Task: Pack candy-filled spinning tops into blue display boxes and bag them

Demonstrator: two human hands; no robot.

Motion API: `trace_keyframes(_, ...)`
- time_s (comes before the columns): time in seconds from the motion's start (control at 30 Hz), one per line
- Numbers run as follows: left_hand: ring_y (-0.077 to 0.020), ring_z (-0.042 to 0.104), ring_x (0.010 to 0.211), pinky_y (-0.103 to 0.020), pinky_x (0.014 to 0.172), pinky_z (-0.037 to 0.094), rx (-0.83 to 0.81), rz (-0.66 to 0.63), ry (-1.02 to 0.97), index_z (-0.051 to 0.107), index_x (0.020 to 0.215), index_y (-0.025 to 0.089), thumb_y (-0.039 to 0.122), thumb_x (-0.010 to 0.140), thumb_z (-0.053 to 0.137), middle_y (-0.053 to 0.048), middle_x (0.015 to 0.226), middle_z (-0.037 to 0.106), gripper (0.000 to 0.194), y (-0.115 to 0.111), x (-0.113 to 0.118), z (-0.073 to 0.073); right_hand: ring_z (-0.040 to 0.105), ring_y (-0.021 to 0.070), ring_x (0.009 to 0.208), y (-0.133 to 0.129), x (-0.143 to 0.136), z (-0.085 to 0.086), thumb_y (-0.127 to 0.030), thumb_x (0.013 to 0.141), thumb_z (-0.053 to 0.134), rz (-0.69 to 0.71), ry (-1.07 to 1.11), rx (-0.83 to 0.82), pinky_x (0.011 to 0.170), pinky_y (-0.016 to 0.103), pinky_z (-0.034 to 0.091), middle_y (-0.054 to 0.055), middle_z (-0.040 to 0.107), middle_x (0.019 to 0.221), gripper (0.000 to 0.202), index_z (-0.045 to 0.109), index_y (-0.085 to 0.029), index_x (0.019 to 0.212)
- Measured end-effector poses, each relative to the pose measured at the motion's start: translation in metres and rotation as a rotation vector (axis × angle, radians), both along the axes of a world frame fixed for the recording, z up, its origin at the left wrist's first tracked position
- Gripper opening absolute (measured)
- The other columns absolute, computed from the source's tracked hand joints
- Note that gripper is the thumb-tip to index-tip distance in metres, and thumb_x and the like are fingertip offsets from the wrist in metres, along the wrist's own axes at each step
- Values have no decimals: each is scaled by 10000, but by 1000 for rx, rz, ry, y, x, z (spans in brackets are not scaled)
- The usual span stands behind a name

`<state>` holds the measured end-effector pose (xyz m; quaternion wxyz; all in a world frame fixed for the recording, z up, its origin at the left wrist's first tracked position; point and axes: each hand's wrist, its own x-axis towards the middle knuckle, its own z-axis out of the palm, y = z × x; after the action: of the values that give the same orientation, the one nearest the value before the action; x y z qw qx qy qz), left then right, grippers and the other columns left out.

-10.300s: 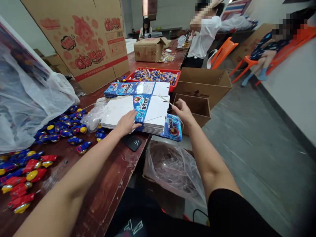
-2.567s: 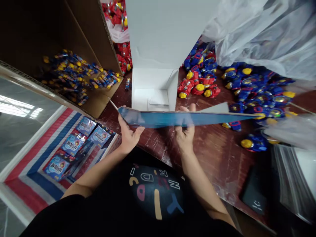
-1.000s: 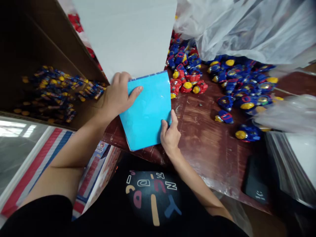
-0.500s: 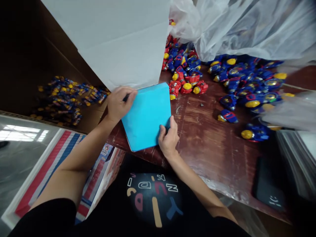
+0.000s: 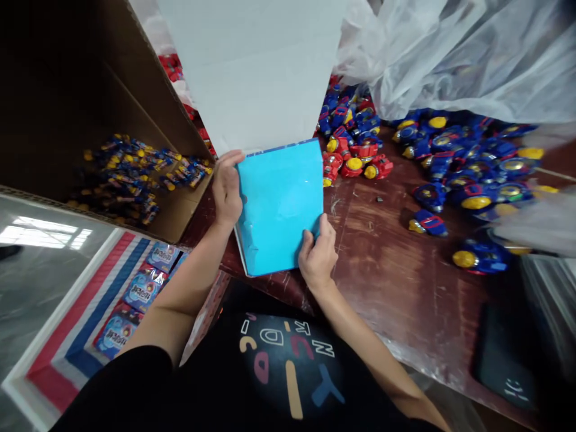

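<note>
A flat light-blue box (image 5: pixel 281 207) rests at the near edge of the dark red table, slightly tilted. My left hand (image 5: pixel 228 191) grips its left side, fingers at the upper left corner. On the right side, my right hand (image 5: pixel 318 252) holds the lower edge between thumb and fingers. Behind the box stands a tall white panel (image 5: pixel 261 72). Red toys with yellow tips (image 5: pixel 355 162) lie just right of it, and many blue toys (image 5: pixel 472 162) are piled farther right.
At the left is an open cardboard box (image 5: pixel 177 207) with small blue and yellow items inside. Below it, a striped bag-lined container (image 5: pixel 81 342) holds printed packs (image 5: pixel 144 289). Clear plastic (image 5: pixel 472 60) covers the back right. A dark phone-like object (image 5: pixel 506 360) lies at the right edge.
My left hand has slid from the top of the blue box to its left side. The view has shifted, showing more printed packs and red items behind the white panel.
</note>
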<state>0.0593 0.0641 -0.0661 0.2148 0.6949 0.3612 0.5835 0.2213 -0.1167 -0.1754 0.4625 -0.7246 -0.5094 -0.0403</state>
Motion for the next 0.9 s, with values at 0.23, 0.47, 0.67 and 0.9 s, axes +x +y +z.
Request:
trace_keyframes(0.23, -409, 551, 1311, -582, 1186, 412, 11, 204, 823, 725, 1330, 184, 668, 1058, 548, -181, 1312, 662, 583, -15, -21, 28, 711, 299, 1341, 5, -2, 15, -387, 1145, 460, 15, -67, -203, 1032, 406, 669, 224, 654, 1514, 559, 534, -115, 1628)
trace_keyframes(0.47, -382, 629, 1184, -479, 1035, 513, -74, 232, 1060, 776, 1043, 111, 500, 1112, 530, -205, 1221, 665, 465, 0, -5, 10, 666, 280, 1417, -7, -2, 6, -188, 1086, 577, 51, -312, 93, 1182, 487, 593, 189, 643, 1546, 524, 544, -188, 1609)
trace_keyframes(0.67, -266, 561, 1458, -478, 1300, 389, 37, 228, 831, 698, 1348, 161, 213, 1170, 318, -150, 1464, 659, 423, -41, 0, -2, 451, 289, 1606, 28, 9, 42, -172, 1098, 494, 332, -392, 31, 1344, 639, 357, 69, 565, 1642, 476, 647, -329, 1521)
trace_keyframes(0.9, -516, 175, 1673, -892, 1258, 184, -255, -110, 1245, 321, 1733, 88, 730, 1029, 558, -214, 1813, 210, 982, -158, 6, -38, 439, 387, 1531, 140, 2, 70, -502, 1144, 440, 503, -456, -435, 1329, 652, 284, 104, 538, 1632, 491, 649, -317, 1549)
